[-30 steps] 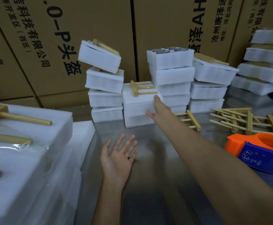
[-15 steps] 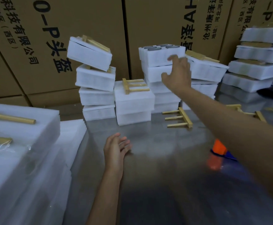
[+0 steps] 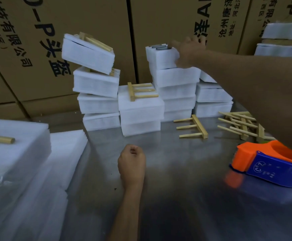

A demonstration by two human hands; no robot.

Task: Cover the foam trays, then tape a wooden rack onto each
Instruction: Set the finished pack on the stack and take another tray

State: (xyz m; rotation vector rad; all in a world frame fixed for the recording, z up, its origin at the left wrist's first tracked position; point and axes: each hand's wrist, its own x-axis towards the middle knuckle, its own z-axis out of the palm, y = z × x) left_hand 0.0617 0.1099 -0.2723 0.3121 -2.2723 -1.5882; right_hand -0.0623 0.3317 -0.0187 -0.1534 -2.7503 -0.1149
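Where right hand (image 3: 187, 53) grips it, white foam tray (image 3: 160, 57), uncovered, dark slots

Packing area of a warehouse, printed cardboard cartons (image 3: 89, 49) lined the back, stacked foam trays (image 3: 174, 94) covered a steel table (image 3: 176, 197), tape dispenser (image 3: 272, 162) sat ready.

Printed cardboard boxes (image 3: 93, 23) stand behind the steel table (image 3: 176, 180).
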